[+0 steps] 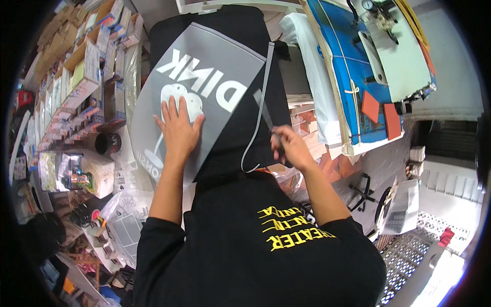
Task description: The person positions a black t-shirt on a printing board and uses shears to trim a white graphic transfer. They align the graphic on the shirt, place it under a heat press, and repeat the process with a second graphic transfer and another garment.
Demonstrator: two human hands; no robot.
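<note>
A grey transfer sheet point(214, 48) with white lettering and a white rounded figure lies aslant on a black fabric garment point(230, 146). My left hand point(179, 125) rests flat on the sheet over the white figure, fingers spread. To the right of the sheet, my right hand point(289, 146) is closed around the dark handles of scissors point(265, 113). Their blades point away from me and slightly left, above the black cloth. A long narrow grey strip point(260, 115) runs beside the sheet's right corner and curls at its near end, passing close by the blades.
Boxes point(76, 77) filled with flat items line the left side, with a black cup point(107, 144) nearby. At the right stands a blue-topped table point(365, 130) bearing orange-red pieces point(393, 120). White cloth point(314, 87) hangs along its left edge.
</note>
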